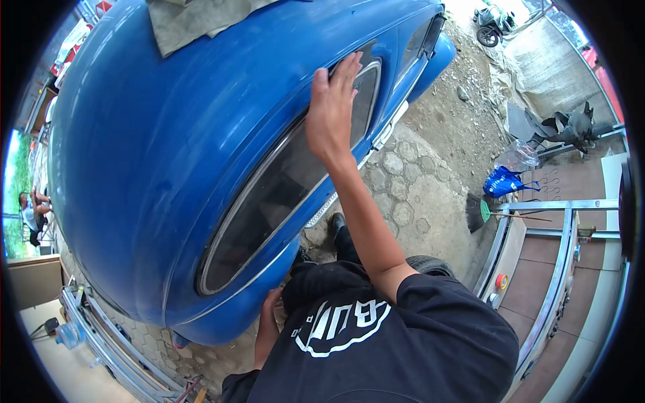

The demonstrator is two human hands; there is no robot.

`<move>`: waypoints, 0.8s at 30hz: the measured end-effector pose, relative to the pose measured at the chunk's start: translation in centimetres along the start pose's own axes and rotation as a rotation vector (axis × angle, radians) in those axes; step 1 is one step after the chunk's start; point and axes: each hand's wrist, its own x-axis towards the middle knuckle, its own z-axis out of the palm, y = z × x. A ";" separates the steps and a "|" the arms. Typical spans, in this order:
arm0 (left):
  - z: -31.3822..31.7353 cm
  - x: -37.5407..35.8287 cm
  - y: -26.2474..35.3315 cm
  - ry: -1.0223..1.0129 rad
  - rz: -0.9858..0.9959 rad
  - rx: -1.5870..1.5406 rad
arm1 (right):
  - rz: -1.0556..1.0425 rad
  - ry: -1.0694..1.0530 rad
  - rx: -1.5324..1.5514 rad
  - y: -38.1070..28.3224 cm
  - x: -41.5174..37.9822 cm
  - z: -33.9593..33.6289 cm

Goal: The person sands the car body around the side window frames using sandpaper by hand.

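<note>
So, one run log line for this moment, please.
right hand: open, over side window of blue car, contact unclear | left hand: partly hidden, grip unclear | cloth: on car

1. From where I stand, daylight fills the place and the blue car (201,148) is clearly lit.
2. Pale, soft sheen streaks its rounded bodywork; its side window (269,208) is dark with faint reflections.
3. Past its far end, around the motorcycle (494,28), the light is nearly blown white.
4. On its opposite side, the greenery (17,161) glares, washed out.
5. Wide-angle curvature bends the metal frame (561,205) across from it; black rounds the corners.
</note>
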 end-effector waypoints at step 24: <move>17.6 2.7 25.1 0.029 0.205 0.046 | -0.227 -0.179 -0.104 15.5 14.9 -10.6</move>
